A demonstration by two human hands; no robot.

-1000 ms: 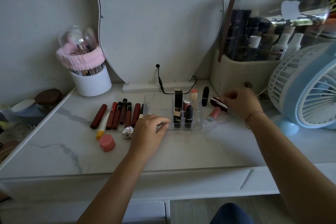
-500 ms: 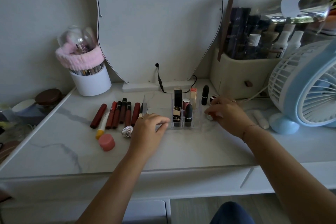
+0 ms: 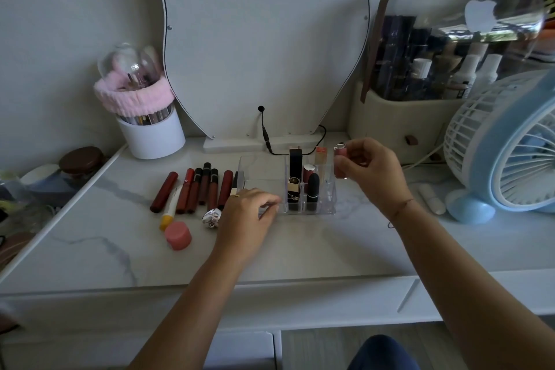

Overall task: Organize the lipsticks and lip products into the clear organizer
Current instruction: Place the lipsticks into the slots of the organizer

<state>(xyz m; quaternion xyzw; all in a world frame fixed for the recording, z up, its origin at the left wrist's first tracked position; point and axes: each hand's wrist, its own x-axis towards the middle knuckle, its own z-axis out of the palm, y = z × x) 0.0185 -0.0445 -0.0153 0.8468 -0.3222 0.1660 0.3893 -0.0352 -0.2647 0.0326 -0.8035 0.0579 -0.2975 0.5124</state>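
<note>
The right hand pinches a pink lipstick upright over the right end of the organizer, which stands on the counter toward its back edge. The left hand lies at the organizer's front left corner, fingers curled against it; whether they grip it cannot be told. Loose tubes lie to its left.

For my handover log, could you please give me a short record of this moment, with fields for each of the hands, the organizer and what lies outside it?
right hand: pinches a pink lipstick, upright, at the right edge of the clear organizer, not yet in a compartment
left hand: rests at the organizer's front edge, fingers loosely curled
in organizer: several upright lipsticks in the right compartments
outside organizer: row of dark red lip tubes and a pink pot on the table, to its left
</note>
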